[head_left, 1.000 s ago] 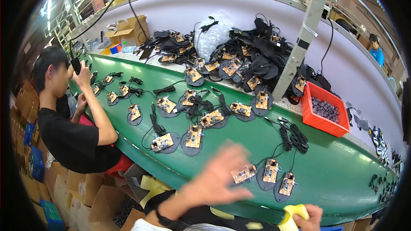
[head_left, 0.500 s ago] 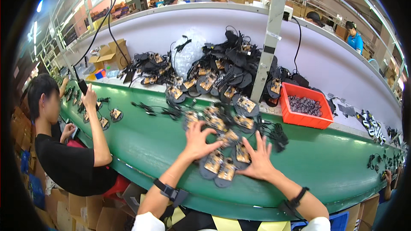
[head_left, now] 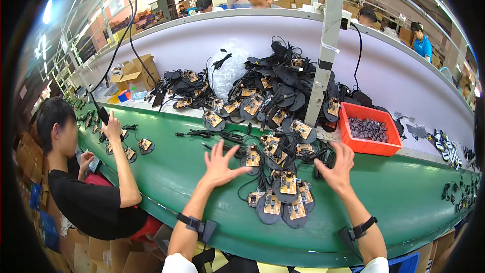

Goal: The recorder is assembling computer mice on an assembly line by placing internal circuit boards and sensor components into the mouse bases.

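In the head view, the left hand (head_left: 222,167) and right hand (head_left: 337,168) spread fingers apart, gripping nothing; contact with cables (head_left: 290,155) is hard to tell. Circuit boards (head_left: 288,184) lie clustered at lower centre, best guided gently by black bases (head_left: 269,218)
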A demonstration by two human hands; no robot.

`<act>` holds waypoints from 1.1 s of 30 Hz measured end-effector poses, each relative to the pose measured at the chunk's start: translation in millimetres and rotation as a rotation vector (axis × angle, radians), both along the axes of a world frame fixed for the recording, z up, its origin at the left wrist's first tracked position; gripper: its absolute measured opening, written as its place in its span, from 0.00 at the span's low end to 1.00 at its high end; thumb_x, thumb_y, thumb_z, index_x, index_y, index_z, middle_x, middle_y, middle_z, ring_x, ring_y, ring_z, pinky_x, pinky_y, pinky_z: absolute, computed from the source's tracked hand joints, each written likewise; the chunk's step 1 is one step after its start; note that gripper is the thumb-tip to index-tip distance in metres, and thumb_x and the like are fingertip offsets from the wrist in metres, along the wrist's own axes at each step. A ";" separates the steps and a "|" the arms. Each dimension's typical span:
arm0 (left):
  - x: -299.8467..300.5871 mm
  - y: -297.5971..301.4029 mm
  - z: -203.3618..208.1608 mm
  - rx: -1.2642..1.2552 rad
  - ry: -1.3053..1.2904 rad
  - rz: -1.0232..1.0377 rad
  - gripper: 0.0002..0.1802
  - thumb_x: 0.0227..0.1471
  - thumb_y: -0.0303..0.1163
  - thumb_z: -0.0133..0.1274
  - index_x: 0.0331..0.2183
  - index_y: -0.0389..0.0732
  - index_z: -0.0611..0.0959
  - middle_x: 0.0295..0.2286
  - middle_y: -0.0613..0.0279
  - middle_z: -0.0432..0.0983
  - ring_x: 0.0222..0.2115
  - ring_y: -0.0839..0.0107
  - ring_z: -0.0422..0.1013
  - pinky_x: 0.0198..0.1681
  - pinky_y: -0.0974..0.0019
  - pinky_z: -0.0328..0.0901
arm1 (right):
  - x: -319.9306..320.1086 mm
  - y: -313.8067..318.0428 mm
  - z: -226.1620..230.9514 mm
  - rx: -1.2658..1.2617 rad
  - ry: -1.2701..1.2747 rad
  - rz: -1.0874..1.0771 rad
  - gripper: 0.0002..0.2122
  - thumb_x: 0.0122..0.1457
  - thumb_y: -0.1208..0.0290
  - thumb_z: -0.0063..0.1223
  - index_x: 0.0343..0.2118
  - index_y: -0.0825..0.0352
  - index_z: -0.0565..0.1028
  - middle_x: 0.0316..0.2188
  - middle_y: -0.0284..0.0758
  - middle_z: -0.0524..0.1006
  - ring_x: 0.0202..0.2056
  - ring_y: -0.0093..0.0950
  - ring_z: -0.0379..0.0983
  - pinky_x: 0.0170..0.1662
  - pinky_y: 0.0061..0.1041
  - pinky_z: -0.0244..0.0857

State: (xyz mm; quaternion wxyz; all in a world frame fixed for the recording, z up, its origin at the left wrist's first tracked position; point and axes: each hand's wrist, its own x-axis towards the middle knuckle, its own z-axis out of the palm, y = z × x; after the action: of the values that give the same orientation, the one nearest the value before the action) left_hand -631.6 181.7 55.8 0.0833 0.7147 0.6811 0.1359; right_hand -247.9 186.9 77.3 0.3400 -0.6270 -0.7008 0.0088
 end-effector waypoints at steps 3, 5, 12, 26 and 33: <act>37.9 -3.2 -1.7 0.047 -0.361 -0.226 0.59 0.37 0.71 0.66 0.65 0.52 0.67 0.65 0.44 0.52 0.67 0.38 0.43 0.69 0.36 0.40 | 20.2 39.8 -40.3 -0.385 0.088 -0.176 0.48 0.53 0.34 0.60 0.68 0.64 0.59 0.65 0.51 0.59 0.68 0.51 0.47 0.68 0.55 0.40; 56.8 -50.0 11.6 0.045 -0.331 -0.308 0.63 0.34 0.70 0.69 0.66 0.50 0.65 0.64 0.44 0.52 0.66 0.36 0.43 0.68 0.35 0.44 | -15.8 35.1 -32.5 -0.400 0.158 -0.058 0.51 0.49 0.33 0.63 0.68 0.66 0.58 0.62 0.55 0.60 0.66 0.52 0.51 0.70 0.51 0.40; 116.1 -131.0 13.0 0.149 -0.182 -0.282 0.58 0.34 0.58 0.74 0.64 0.51 0.68 0.62 0.44 0.55 0.64 0.39 0.51 0.62 0.37 0.52 | -78.1 5.0 31.0 -0.465 0.165 0.228 0.58 0.39 0.42 0.75 0.68 0.66 0.52 0.60 0.57 0.57 0.64 0.55 0.57 0.66 0.45 0.58; 87.4 -139.8 20.5 0.330 -0.317 -0.279 0.39 0.41 0.34 0.70 0.55 0.37 0.74 0.57 0.43 0.64 0.57 0.42 0.63 0.60 0.46 0.61 | -30.1 42.5 81.4 -0.557 1.095 0.468 0.21 0.48 0.85 0.68 0.38 0.60 0.67 0.31 0.29 0.75 0.33 0.21 0.75 0.33 0.24 0.72; 130.3 -147.0 23.4 0.419 -0.391 -0.302 0.44 0.43 0.40 0.68 0.59 0.37 0.69 0.61 0.39 0.60 0.61 0.36 0.57 0.63 0.39 0.55 | 29.7 58.6 176.3 -0.204 1.115 0.562 0.16 0.49 0.85 0.64 0.36 0.61 0.71 0.30 0.27 0.76 0.32 0.17 0.74 0.35 0.20 0.70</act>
State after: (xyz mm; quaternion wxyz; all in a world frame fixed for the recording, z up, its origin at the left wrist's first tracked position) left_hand -501.4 34.7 79.1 0.0830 0.7696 0.4956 0.3939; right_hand -218.1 245.6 253.6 0.5774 -0.3496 -0.5518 0.4897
